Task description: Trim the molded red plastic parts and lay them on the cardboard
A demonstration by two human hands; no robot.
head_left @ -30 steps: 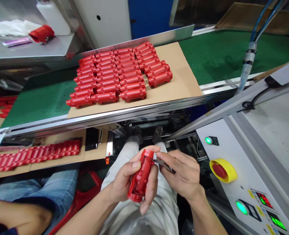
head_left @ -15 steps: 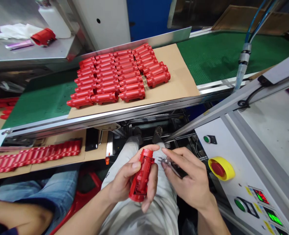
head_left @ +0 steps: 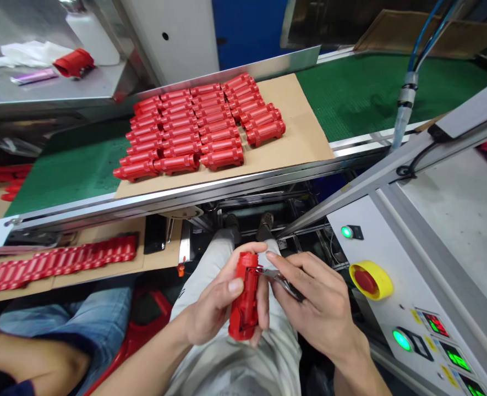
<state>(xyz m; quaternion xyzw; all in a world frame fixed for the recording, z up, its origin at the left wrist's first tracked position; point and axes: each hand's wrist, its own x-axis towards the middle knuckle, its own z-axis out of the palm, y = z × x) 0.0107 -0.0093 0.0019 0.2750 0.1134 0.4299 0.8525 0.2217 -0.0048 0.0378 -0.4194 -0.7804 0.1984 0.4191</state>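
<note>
My left hand (head_left: 214, 303) grips a red plastic ribbed cylindrical housing (head_left: 244, 297) upright, with the fingers wrapped around it and the thumb on its near side. My right hand (head_left: 319, 300) holds a pair of small metal cutting pliers (head_left: 281, 283), whose tips reach the housing's right edge near the top. The hands are close together above my lap, and the housing's far side is hidden by my fingers.
Rows of red housings (head_left: 193, 132) lie on a cardboard sheet (head_left: 296, 126) on a green conveyor belt (head_left: 375, 93) ahead. A control panel (head_left: 392, 286) with a yellow-ringed stop button (head_left: 369, 280) is at right. A co-worker's forearm (head_left: 32, 357) rests on a jeans-clad leg at lower left.
The red housing has turned more upright and shifted right in my left hand. The pliers tips have moved in against its edge.
</note>
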